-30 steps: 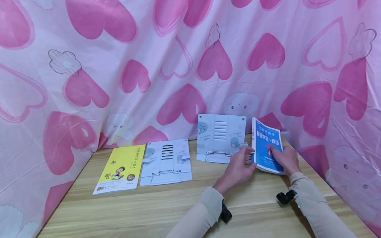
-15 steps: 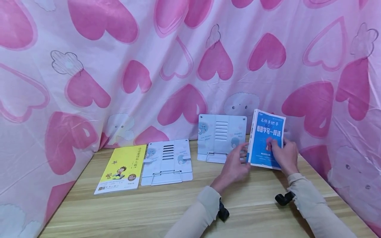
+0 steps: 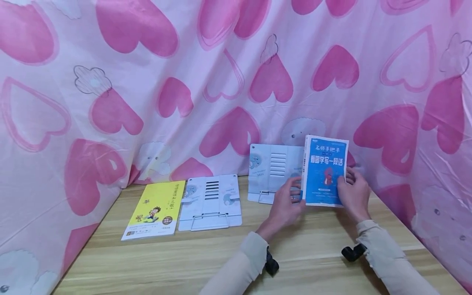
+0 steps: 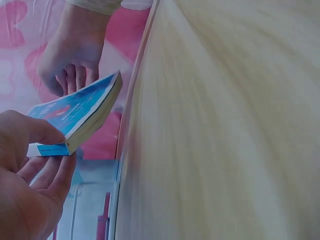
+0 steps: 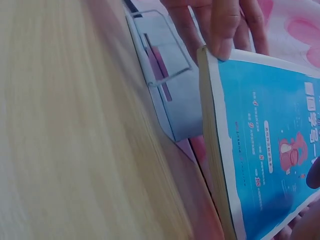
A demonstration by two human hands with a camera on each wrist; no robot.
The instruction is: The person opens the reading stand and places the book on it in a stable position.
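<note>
"One blue Chinese-titled paperback (image 3: 322,192) is held up. What is changed?"

"Compared with a second ago, it is shifted left and its cover is squared up to the head camera. Part of the rear bookstand (image 3: 262,174) is now hidden behind it in that view."

"Meaning, for the work?"

"A steadied two-handed carry, it is judged. The paperback appears lifted off the wooden table (image 3: 191,264); whether the stand is touched cannot be told."

"Fingers?"

"By the left hand (image 3: 284,209), the lower spine corner is pinched, thumb on the cover, fingers underneath. By the right hand (image 3: 355,194), the opposite edge is gripped, thumb in front, fingers behind."

"Containers?"

"Nothing container-like is seen; the stands come closest. The rear one is propped steeply, the front bookstand (image 3: 197,207) is set lower. The yellow paperback (image 3: 156,205) is laid just beside the front one, not on it."
</note>
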